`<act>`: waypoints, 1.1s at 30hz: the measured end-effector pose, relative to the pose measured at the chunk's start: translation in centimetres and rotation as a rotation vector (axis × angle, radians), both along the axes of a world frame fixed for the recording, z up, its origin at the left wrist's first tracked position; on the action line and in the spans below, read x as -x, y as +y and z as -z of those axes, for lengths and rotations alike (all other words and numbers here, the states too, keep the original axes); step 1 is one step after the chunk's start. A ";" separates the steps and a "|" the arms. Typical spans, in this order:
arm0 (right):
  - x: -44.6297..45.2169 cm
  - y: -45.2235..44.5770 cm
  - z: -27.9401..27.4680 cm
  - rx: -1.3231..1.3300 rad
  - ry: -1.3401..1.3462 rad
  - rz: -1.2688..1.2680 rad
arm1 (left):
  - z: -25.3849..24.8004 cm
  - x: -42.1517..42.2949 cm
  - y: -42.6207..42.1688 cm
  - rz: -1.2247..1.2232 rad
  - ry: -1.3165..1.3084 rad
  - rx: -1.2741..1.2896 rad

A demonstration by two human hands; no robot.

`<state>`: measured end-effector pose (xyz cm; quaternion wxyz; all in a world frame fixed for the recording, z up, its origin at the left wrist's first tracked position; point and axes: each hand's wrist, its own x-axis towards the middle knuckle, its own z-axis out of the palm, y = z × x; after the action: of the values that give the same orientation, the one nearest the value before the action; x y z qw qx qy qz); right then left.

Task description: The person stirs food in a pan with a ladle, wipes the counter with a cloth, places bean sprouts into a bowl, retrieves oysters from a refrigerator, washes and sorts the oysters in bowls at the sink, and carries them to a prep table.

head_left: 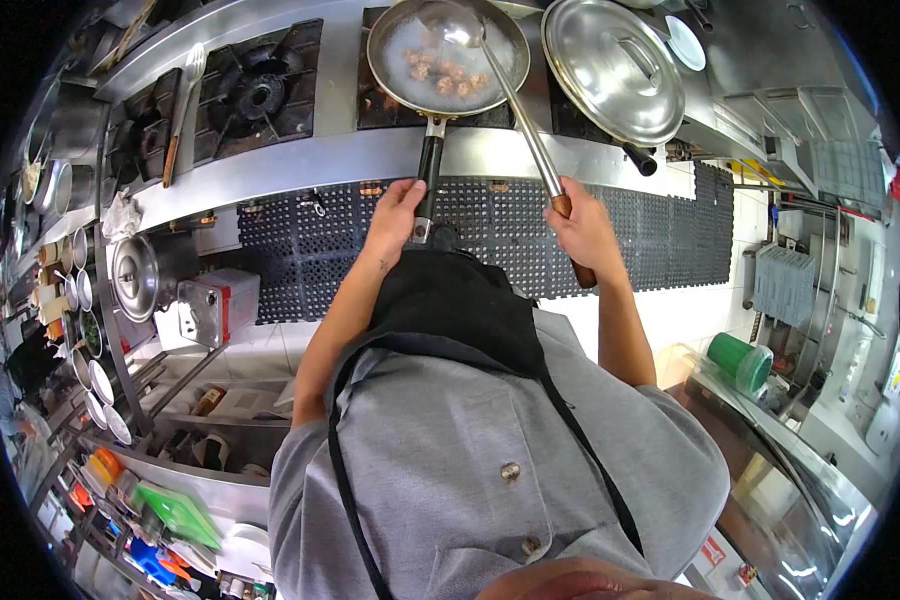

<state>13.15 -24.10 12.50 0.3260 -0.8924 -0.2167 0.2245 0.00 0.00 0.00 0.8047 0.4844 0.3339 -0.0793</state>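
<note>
My left hand [396, 218] is closed on the black handle of a frying pan [377, 62] at the stove's front edge. Cloudy, whitish liquid fills the pan, with several small brownish pieces of food [446, 76] clustered in the middle. My right hand [584, 232] grips the wooden end of a long metal ladle [535, 140]. Its bowl rests in the liquid at the far side of the pan, partly under the surface.
Right of the pan stands a large lidded pan [610, 75] with a dark handle pointing toward me. An unused burner [260, 95] and a slotted spatula [183, 110] are on the left. Below lies a black perforated mat [310, 240]. A lidded pot [136, 275] stands lower left.
</note>
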 end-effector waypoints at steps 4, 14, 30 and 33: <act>1.4 1.2 1.0 0.033 -0.065 -0.023 | -0.2 1.0 3.0 -0.169 -0.018 -0.096; 4.4 -0.4 -3.7 0.177 -0.036 0.035 | 0.5 4.2 6.8 -0.339 0.044 -0.057; 4.0 -2.3 -4.6 -0.218 0.692 0.229 | -0.5 3.0 7.1 -0.314 -0.085 -0.198; 4.0 -2.9 -4.2 -0.400 0.838 0.202 | -0.9 2.6 7.3 -0.313 -0.076 -0.280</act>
<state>9.17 -27.03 16.73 0.5708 -0.6613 -0.0177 0.4864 -2.65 7.33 0.92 0.7441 0.5364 0.3821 0.1120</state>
